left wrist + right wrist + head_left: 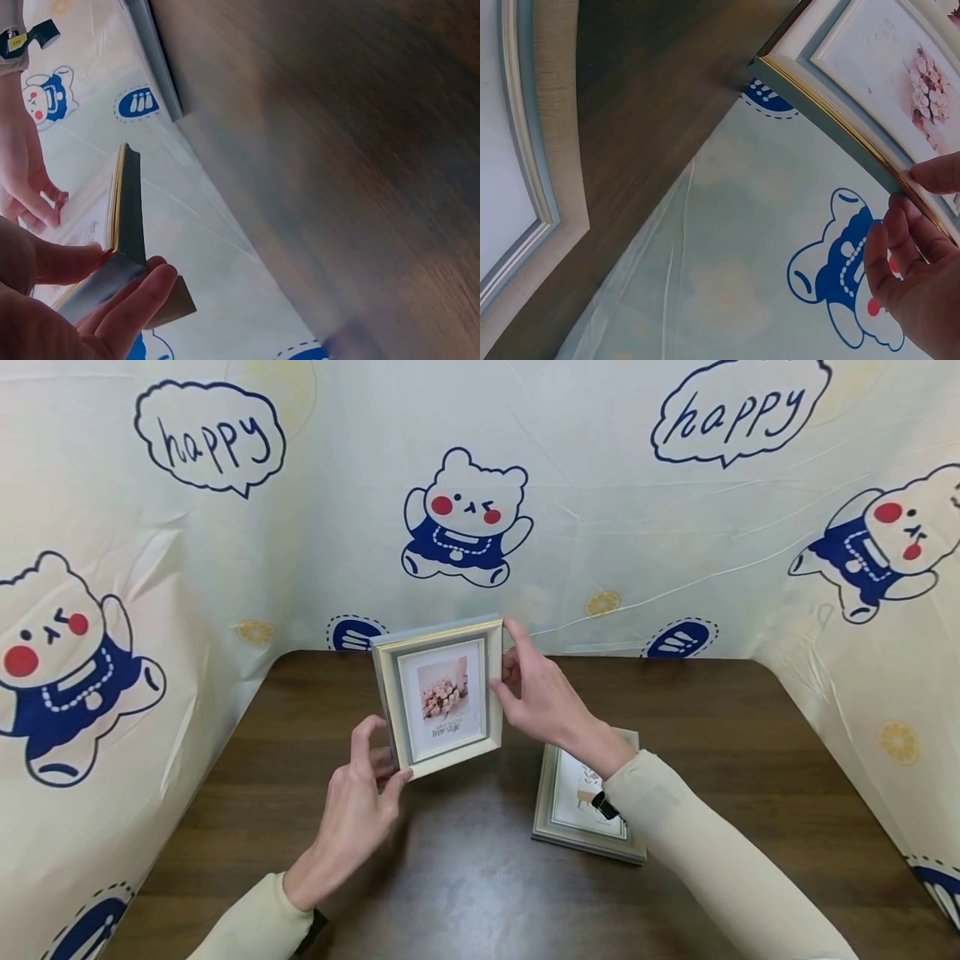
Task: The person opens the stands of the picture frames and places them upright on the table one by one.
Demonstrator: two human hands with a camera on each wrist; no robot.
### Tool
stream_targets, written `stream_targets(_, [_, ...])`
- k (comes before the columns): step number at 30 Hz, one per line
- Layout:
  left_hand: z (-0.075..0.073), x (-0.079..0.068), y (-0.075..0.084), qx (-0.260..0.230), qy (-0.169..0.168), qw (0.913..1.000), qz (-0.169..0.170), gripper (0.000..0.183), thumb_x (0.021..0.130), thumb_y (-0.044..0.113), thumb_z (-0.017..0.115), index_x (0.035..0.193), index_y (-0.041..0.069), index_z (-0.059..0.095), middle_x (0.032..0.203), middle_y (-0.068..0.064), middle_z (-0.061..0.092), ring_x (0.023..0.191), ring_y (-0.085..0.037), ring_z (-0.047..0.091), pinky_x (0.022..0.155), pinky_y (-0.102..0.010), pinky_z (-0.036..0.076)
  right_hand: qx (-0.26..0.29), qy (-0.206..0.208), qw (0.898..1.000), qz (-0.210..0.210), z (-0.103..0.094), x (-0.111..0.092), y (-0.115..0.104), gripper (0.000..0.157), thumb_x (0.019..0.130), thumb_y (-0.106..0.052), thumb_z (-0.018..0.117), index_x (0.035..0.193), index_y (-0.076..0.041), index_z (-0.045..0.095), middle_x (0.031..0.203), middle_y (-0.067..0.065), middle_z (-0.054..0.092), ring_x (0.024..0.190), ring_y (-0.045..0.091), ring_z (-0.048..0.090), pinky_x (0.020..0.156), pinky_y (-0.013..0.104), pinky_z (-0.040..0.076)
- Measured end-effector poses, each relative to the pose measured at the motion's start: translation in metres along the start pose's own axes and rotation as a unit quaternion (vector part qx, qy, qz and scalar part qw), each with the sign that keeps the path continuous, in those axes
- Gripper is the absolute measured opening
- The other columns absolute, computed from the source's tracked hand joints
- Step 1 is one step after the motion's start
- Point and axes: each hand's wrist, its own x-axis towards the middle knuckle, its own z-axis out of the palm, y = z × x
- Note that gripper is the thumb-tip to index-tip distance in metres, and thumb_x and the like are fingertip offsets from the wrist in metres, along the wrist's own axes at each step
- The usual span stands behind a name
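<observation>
A cream picture frame with a grey-blue inner border and a pink flower print is held upright, tilted, above the table. My left hand pinches its lower left corner, thumb on the front and fingers behind, as the left wrist view shows. At the upper right edge my right hand grips it between thumb and fingers; the right wrist view shows the thumb on the front border. A second picture frame lies face up on the table under my right forearm, which hides part of it.
The dark brown wooden table runs back to a pale cloth printed with bears, lemon slices and "happy" bubbles. That cloth stands as a wall at the back and both sides. A dark strap shows at my right cuff.
</observation>
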Motion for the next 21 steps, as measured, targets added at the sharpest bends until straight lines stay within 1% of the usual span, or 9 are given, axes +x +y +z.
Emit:
stream_targets(4, [0.0,0.001,-0.005,0.007,-0.009,0.9999,-0.006,0.078,0.086,-0.01,0.081,0.144,0.009,0.031,0.113,-0.028,0.074,0.091,-0.037,0.077,0.072,-0.053,0.061,-0.005,-0.012,1.0,0.004,0.002,-0.003,-0.001,0.088,0.094,-0.001,0.073,0.164,0.001,0.018,0.091,0.005,0.064,0.083,0.02,0.06,0.077,0.034,0.052])
stream_targets(8, [0.001,0.004,-0.01,0.009,-0.024,0.9996,-0.012,0.078,0.089,-0.011,0.078,0.146,0.009,0.029,0.115,-0.03,0.073,0.093,-0.039,0.077,0.073,-0.054,0.061,-0.014,-0.018,1.0,0.009,0.004,-0.006,-0.001,0.091,0.094,-0.001,0.073,0.165,0.0,0.016,0.092,0.004,0.064,0.083,0.019,0.061,0.076,0.034,0.052])
stream_targets(13, [0.001,0.007,-0.013,0.008,-0.033,0.9993,-0.016,0.074,0.091,-0.012,0.075,0.145,0.009,0.029,0.115,-0.029,0.073,0.094,-0.039,0.076,0.072,-0.054,0.061,-0.021,-0.024,0.999,0.012,0.006,-0.007,0.0,0.091,0.094,-0.001,0.073,0.164,0.001,0.016,0.092,0.005,0.064,0.083,0.019,0.062,0.075,0.034,0.053])
stream_targets(19, [0.001,0.012,-0.018,0.0,-0.047,0.9986,-0.025,0.074,0.091,-0.014,0.073,0.145,0.008,0.028,0.118,-0.032,0.071,0.099,-0.041,0.075,0.077,-0.053,0.061,-0.027,-0.028,0.999,0.018,0.008,-0.007,0.0,0.092,0.093,-0.001,0.074,0.164,0.0,0.016,0.091,0.004,0.062,0.081,0.024,0.062,0.072,0.033,0.051])
stream_targets(21, [0.001,0.013,-0.019,0.0,-0.051,0.9984,-0.027,0.073,0.091,-0.014,0.073,0.144,0.008,0.028,0.119,-0.033,0.07,0.1,-0.041,0.075,0.077,-0.053,0.061,-0.032,-0.028,0.999,0.019,0.009,-0.008,0.0,0.092,0.093,-0.002,0.075,0.164,0.0,0.016,0.091,0.004,0.062,0.08,0.023,0.061,0.072,0.033,0.051])
